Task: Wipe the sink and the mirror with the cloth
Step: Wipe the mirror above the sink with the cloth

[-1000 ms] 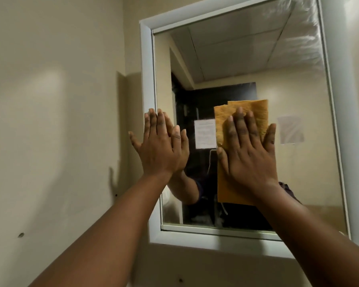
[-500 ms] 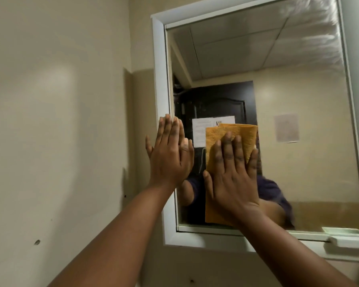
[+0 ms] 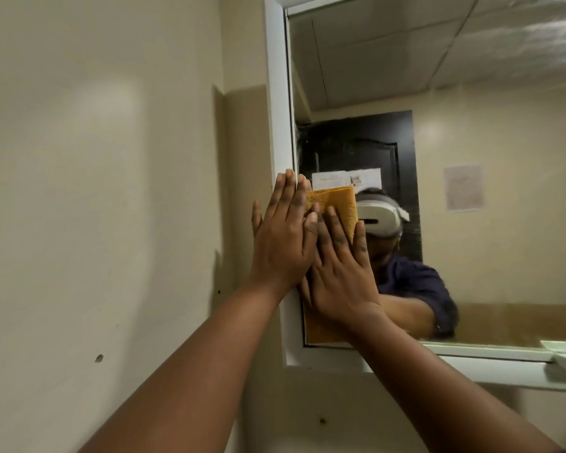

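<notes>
Shifted leftward since a second ago, both hands and the cloth are now seen crowded against the mirror's left edge, where earlier they were spread apart nearer the middle. Beige painted wall (image 3: 95,191) is seen filling the left, marked by a few small dark holes. White-framed rectangular wall mirror (image 3: 471,93) is shown with a dark door, a ceiling and a headset-wearing person reflected in it. Two paper notices are reflected, one on the door and one on the far wall; their writing is too blurred to be read. Folded orange-yellow cloth (image 3: 339,204) is pressed flat on the glass at the lower left corner. Right hand (image 3: 337,273) is laid on it, fingers straight and slightly spread. Left hand (image 3: 283,243) is laid flat across the white frame (image 3: 276,109), fingers straight and together, overlapping the right hand's edge.
</notes>
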